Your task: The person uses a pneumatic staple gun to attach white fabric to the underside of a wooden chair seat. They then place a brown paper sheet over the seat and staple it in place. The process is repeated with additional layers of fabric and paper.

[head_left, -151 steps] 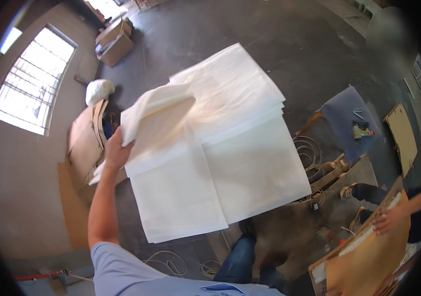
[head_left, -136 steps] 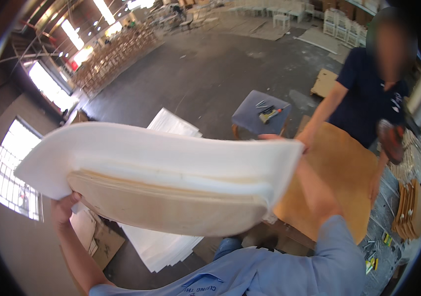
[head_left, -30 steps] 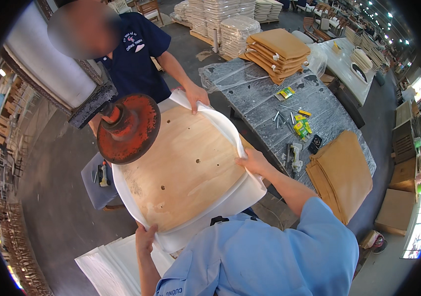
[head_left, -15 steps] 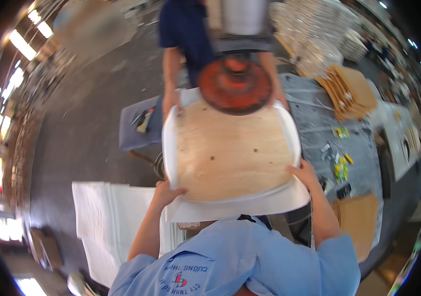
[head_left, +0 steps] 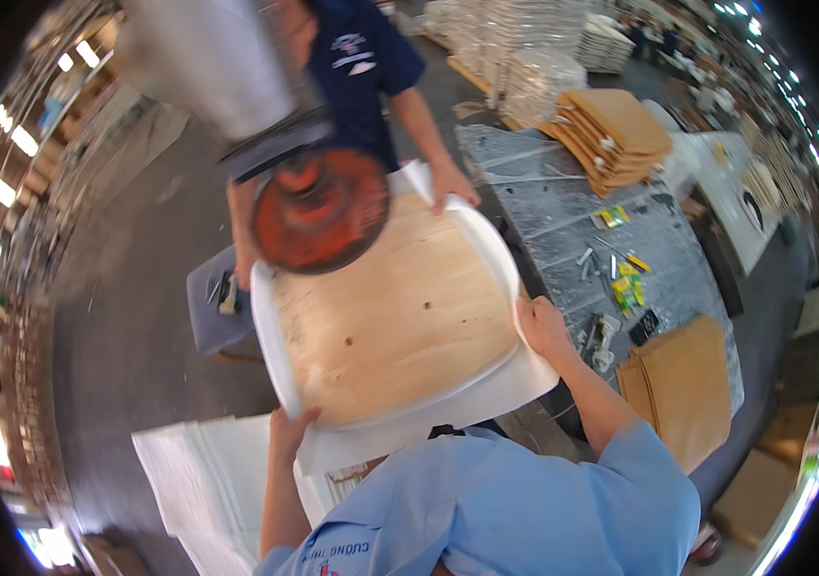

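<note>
A plywood seat board (head_left: pixel 395 322) lies on a white foam pad (head_left: pixel 486 389) whose edges curl up around it. My left hand (head_left: pixel 289 430) grips the near left edge of the pad. My right hand (head_left: pixel 541 324) holds its right edge. Above the board's far left corner hangs a round red press disc (head_left: pixel 321 209) on a grey metal column. A person in a dark blue shirt stands opposite, with one hand (head_left: pixel 452 181) on the pad's far edge and the other hand behind the disc.
A grey worktable (head_left: pixel 563 206) to the right carries small tools, yellow items and a stack of tan boards (head_left: pixel 621 134). More tan boards (head_left: pixel 683 384) lie at its near end. White foam sheets (head_left: pixel 203 475) are piled at lower left. A blue-grey stool (head_left: pixel 213 317) holds tools.
I lifted a foam pad with a board off the white stack and carried it under the red disc. In the last second the view swung; my hands keep hold of the pad's edges.
</note>
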The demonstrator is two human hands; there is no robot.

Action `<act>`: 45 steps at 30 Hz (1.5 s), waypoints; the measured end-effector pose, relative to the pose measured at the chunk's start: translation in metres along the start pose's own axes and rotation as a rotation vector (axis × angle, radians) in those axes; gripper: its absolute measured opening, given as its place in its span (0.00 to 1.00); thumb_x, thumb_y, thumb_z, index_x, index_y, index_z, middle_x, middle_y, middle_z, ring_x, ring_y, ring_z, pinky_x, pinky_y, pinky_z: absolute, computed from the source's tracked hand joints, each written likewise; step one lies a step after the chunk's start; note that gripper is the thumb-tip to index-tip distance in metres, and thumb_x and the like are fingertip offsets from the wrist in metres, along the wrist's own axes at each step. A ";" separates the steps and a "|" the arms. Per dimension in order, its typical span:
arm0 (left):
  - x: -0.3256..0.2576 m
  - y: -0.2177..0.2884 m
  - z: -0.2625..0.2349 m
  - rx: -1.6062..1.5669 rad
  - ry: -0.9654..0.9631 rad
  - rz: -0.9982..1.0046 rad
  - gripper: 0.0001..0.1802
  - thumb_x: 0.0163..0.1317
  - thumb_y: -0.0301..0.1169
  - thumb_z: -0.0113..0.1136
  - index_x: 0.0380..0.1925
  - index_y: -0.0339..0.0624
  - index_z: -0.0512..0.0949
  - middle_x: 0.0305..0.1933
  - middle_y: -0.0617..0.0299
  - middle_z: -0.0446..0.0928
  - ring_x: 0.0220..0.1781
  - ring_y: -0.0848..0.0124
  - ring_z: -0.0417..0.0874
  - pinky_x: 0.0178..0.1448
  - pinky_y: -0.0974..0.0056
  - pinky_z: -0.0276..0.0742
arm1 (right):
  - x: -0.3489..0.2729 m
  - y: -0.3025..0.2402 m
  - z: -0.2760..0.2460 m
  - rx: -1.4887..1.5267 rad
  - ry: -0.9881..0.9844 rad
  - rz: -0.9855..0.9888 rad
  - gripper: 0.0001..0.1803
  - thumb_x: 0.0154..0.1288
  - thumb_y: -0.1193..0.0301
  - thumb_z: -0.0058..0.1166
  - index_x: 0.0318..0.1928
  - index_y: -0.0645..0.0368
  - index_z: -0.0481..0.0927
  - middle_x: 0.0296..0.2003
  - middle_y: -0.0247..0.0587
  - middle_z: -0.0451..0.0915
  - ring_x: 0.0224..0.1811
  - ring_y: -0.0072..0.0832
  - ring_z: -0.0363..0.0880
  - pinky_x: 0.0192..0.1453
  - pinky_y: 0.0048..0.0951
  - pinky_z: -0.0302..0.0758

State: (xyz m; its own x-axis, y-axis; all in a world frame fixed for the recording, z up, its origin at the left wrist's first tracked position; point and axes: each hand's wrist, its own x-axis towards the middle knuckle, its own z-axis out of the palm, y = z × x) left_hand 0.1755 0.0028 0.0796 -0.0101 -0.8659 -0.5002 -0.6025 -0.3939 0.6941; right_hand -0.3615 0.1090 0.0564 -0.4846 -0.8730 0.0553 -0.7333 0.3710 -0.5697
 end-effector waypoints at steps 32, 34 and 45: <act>-0.017 -0.018 0.016 0.076 0.347 0.107 0.23 0.83 0.43 0.55 0.46 0.31 0.87 0.50 0.46 0.87 0.54 0.50 0.89 0.60 0.46 0.85 | 0.036 0.029 0.021 0.040 -0.024 0.088 0.09 0.72 0.68 0.60 0.37 0.60 0.80 0.31 0.55 0.84 0.38 0.56 0.86 0.43 0.50 0.78; -0.002 -0.031 -0.004 -0.525 0.270 -0.024 0.21 0.82 0.44 0.59 0.48 0.34 0.88 0.42 0.53 0.89 0.49 0.59 0.90 0.56 0.53 0.87 | 0.042 0.033 0.016 0.172 -0.100 0.232 0.13 0.73 0.63 0.60 0.42 0.62 0.86 0.35 0.56 0.87 0.42 0.55 0.89 0.46 0.48 0.80; 0.024 -0.019 -0.016 -0.685 -0.066 -0.158 0.11 0.80 0.27 0.62 0.56 0.32 0.81 0.45 0.58 0.88 0.42 0.69 0.90 0.48 0.61 0.89 | 0.048 0.013 -0.001 0.080 -0.247 0.385 0.24 0.73 0.54 0.62 0.55 0.61 0.92 0.51 0.64 0.90 0.55 0.57 0.91 0.62 0.50 0.85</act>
State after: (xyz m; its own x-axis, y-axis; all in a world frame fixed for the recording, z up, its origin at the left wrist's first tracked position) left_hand 0.1997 -0.0153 0.0630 -0.0248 -0.7702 -0.6373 0.0369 -0.6377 0.7694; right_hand -0.3943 0.0723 0.0526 -0.5795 -0.7293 -0.3639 -0.4785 0.6659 -0.5724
